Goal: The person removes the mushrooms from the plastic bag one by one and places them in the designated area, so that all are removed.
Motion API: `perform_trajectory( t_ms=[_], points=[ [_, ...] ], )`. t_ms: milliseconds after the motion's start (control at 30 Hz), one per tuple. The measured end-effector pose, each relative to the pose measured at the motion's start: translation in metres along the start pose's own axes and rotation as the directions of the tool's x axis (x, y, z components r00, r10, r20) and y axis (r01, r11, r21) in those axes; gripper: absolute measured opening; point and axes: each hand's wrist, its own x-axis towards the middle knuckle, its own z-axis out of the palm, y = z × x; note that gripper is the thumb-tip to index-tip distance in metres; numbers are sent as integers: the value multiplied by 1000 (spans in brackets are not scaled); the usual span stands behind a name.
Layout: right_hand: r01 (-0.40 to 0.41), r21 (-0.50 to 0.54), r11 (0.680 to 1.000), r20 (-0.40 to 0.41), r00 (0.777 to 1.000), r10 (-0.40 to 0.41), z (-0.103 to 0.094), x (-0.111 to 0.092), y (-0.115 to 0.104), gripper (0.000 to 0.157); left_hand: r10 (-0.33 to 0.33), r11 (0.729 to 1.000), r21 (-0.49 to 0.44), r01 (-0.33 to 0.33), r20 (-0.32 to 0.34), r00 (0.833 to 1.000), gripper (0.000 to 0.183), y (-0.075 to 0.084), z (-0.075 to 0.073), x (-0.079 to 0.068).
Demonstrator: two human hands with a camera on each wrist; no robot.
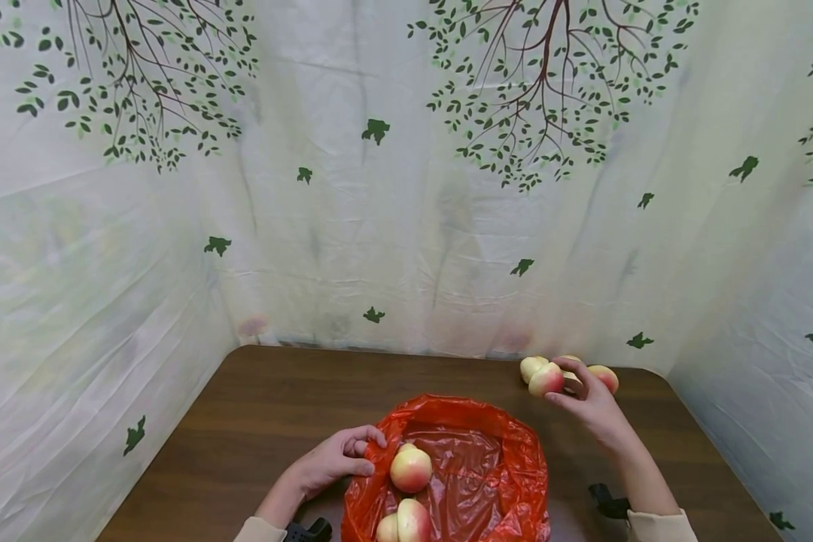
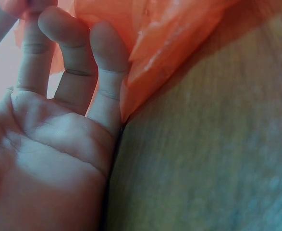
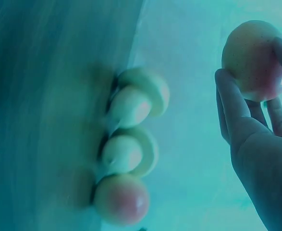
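Note:
At the back right of the table, my right hand [image 1: 592, 406] holds a yellow-and-pink peach [image 1: 546, 379] between thumb and fingers. The right wrist view shows this peach [image 3: 253, 60] raised in the fingertips. Several other peaches [image 3: 121, 199] sit in a row beside it, some pale and partly overlapping. My left hand [image 1: 332, 461] pinches the left rim of a red plastic bag [image 1: 528, 452], which stands wide-mouthed at the front. Inside, along the bag's left side, lie several peaches [image 1: 411, 470]. In the left wrist view, curled fingers touch the bag [image 2: 165, 43]; the pinch itself is partly hidden.
A brown wooden table [image 1: 278, 406] carries everything. White cloth [image 1: 406, 226] printed with branches and leaves hangs behind the table and at both sides. Black straps [image 1: 610, 500] show at the wrists. The far peaches [image 1: 604, 377] lie near the table's back edge.

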Motion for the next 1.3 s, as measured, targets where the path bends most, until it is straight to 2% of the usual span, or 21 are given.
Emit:
perform_trajectory(
  t_ms=[333, 700, 933, 1300],
  points=[
    [-114, -82, 990, -50, 993, 110, -19, -1, 27, 68, 4, 1000, -1, -4, -3, 1000, 23, 1, 2, 0],
    [-169, -142, 975, -86, 984, 158, -25, -1, 55, 67, 9, 1000, -8, -9, 10, 1000, 22, 0, 1, 0],
    [-176, -157, 972, -101, 982, 162, -27, -2, 59, 65, 6, 1000, -11, -6, 11, 1000, 22, -1, 0, 0],
    [-232, -174, 957, -90, 972, 219, -27, -1, 60, 65, -7, 1000, 1, 7, -2, 1000, 22, 0, 0, -1]
  ],
)
